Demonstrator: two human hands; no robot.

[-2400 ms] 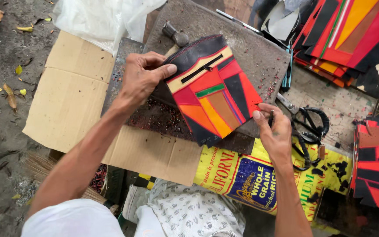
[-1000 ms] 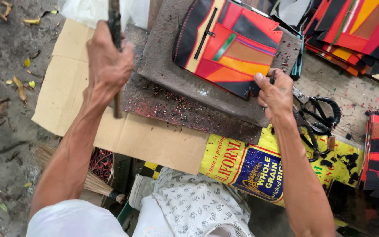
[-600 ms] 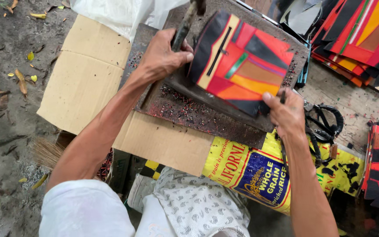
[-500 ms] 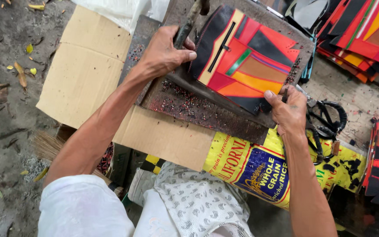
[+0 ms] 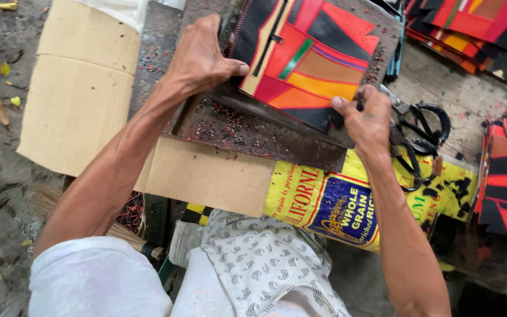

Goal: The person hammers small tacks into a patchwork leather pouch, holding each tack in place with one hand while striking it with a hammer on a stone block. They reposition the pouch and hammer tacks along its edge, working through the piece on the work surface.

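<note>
Dirty grey metal surface [image 5: 247, 126]; colourful patchwork leather pouch [image 5: 303, 58] at 12 o'clock, left hand [image 5: 200, 58] gripping dark tool [image 5: 228, 23], right hand [image 5: 366, 117] pinching pouch.

The patchwork pouch [image 5: 306, 64] shows red, orange, black, brown and green panels. The sack [image 5: 347, 202] at six o'clock is yellow and blue. The cardboard [image 5: 77, 100] is tan. The scissors [image 5: 421, 126] are black.

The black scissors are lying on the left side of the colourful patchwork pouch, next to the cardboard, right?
Not quite. In the head view the black scissors lie on the right side of the colourful patchwork pouch, just past the right hand, not on the left. The cardboard is over on the left, beyond the left hand.
</note>
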